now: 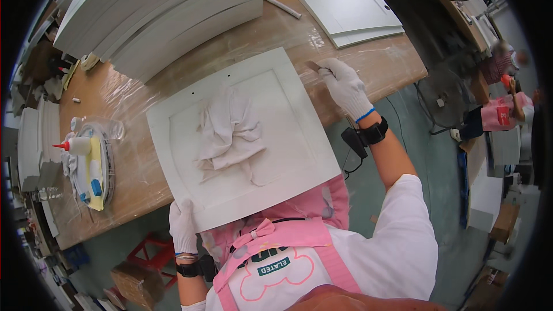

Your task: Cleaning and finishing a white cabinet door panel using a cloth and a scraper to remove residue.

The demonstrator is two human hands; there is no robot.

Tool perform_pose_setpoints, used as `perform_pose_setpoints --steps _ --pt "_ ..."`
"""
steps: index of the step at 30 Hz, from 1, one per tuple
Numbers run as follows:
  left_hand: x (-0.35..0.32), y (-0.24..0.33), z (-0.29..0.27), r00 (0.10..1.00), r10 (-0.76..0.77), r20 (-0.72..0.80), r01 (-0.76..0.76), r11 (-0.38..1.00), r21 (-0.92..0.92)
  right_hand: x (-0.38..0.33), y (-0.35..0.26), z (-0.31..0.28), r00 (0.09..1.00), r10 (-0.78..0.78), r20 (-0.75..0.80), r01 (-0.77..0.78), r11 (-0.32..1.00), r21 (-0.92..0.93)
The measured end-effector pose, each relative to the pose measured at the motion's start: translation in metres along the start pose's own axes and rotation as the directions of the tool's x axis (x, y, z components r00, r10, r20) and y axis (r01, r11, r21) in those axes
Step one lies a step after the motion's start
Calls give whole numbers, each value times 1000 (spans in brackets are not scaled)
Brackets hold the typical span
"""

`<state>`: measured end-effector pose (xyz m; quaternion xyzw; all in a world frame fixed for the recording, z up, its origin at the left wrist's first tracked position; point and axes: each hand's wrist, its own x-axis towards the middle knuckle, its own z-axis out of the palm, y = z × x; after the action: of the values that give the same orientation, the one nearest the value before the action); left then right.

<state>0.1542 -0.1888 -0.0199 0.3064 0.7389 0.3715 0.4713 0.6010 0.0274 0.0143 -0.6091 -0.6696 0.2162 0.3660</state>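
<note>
A white cabinet-door-like panel [291, 132] with a shallow recessed border lies tilted in front of me, overhanging the near table edge. Across its middle lies a crumpled off-white cloth [230, 132]. My left hand [183, 227], in a white knit glove, grips the panel's near left corner, the thumb on its face. My right hand [344, 87], gloved too, is off the panel's far right side above the table. Its fingers are closed around a small thin brownish piece [313, 66], whose kind I cannot make out.
The film-covered wooden table [132, 161] bears a tall stack of white panels [173, 17] and further panels [345, 3] at far right. A tray [109, 178] at left holds a red-tipped glue bottle [78, 145]. A fan [442, 98] and people stand to the right; a red stool [152, 256] is below left.
</note>
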Motion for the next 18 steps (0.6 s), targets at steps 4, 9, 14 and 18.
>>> perform_pose_setpoints --steps 4,9,14,18 --pt "3 4 -12 995 -18 -98 32 990 138 36 11 2 994 -19 110 22 999 -30" --pt "5 17 -5 969 12 -247 143 786 601 57 25 18 930 -333 158 368 863 -347" --pt "2 40 28 917 -8 -399 299 676 674 73 46 28 892 -399 212 450 829 -332" --pt "5 38 31 887 -42 -459 377 640 670 75 50 27 863 -418 283 494 814 -305"
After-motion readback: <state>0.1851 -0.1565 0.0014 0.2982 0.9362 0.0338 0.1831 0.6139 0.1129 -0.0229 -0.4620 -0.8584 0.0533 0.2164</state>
